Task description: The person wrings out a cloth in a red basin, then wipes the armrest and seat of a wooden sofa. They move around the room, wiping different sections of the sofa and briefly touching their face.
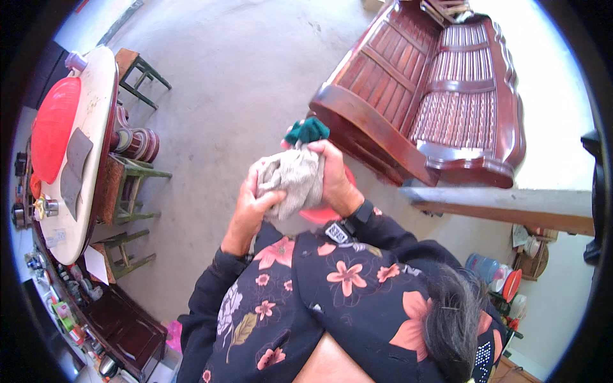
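A grey cloth (293,179), bunched up and folded, is held between my two hands in front of my chest. My left hand (251,198) grips its left side, with the thumb across the lower front. On the right side my right hand (335,172) has hold of it, thumb near the top. A dark green cloth (310,131) sticks up beyond the grey one, close to my right thumb; whether it is a separate piece is unclear. Below my right hand a red basin (320,215) shows in part, mostly hidden by hand, cloth and sleeve.
A carved wooden bench (378,72) stands ahead on the right. At left is an oval table (98,139) bearing a red mesh food cover (57,129), with wooden stools (125,189) beside it. A dark wooden cabinet (122,325) is at lower left. Concrete floor (210,95) lies between.
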{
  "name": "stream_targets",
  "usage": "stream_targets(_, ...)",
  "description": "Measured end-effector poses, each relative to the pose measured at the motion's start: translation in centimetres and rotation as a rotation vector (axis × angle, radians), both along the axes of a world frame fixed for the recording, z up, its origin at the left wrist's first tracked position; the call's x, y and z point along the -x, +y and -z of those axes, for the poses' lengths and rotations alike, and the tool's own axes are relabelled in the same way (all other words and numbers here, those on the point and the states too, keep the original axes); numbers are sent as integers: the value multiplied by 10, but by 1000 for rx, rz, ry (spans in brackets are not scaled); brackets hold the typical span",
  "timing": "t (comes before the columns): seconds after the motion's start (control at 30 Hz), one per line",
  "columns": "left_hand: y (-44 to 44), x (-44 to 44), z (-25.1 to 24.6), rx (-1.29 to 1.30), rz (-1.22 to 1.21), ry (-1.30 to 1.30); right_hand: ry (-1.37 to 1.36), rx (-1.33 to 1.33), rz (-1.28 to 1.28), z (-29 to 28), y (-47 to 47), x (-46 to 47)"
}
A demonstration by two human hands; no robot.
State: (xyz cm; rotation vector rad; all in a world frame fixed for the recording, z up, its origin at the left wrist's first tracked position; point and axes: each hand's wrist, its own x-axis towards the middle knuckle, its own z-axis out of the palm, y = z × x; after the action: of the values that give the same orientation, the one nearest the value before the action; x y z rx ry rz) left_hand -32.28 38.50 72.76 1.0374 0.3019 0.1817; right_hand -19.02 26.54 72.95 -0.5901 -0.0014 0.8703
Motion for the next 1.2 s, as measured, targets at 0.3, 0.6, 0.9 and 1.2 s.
stream_targets(0.3, 126, 2, 0, 127, -217, 47, -226, 143, -320, -17, 125, 25)
stream_targets(0.6, 173, -87, 8, 91, -211, 94, -326, 355, -85, 3, 183, -57)
stream_targets(0.9, 259, -217, -15, 174, -238, 9, -255, 413, -135, -9, 205, -169)
stream_targets(1.2, 311, -373, -11, 107, 36, -97, -202, 245, -29, -8, 281, -275)
